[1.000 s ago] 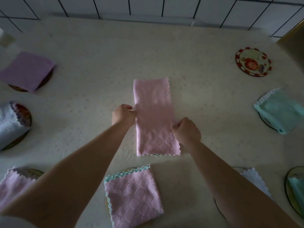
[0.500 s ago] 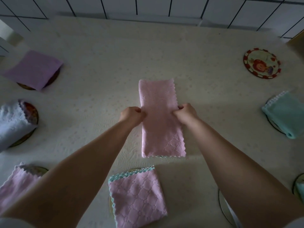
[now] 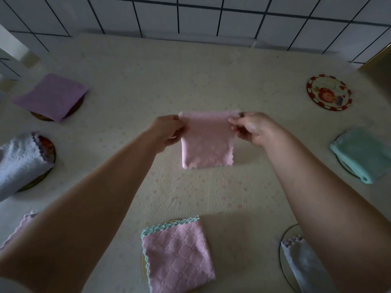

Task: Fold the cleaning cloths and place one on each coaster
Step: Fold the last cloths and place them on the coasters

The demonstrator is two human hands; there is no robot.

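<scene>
Both arms reaching forward, my left hand [image 3: 169,132] and right hand [image 3: 251,129] are pinching the pink cloth's [image 3: 208,144] far corners.

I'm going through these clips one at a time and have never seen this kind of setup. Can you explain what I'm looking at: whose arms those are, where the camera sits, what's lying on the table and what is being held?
There is no machine here. The camera is worn on a person's head and looks forward and down, so the two bare arms reaching in are that person's own. The left hand and the right hand each pinch an upper corner of a pink cloth, folded into a small rectangle over the middle of the cream tablecloth. Around it lie round coasters, most already covered by folded cloths: a purple cloth, a pale blue cloth, a pink cloth with green trim, a mint green cloth and a greyish cloth. One patterned coaster at the far right is bare.
</scene>
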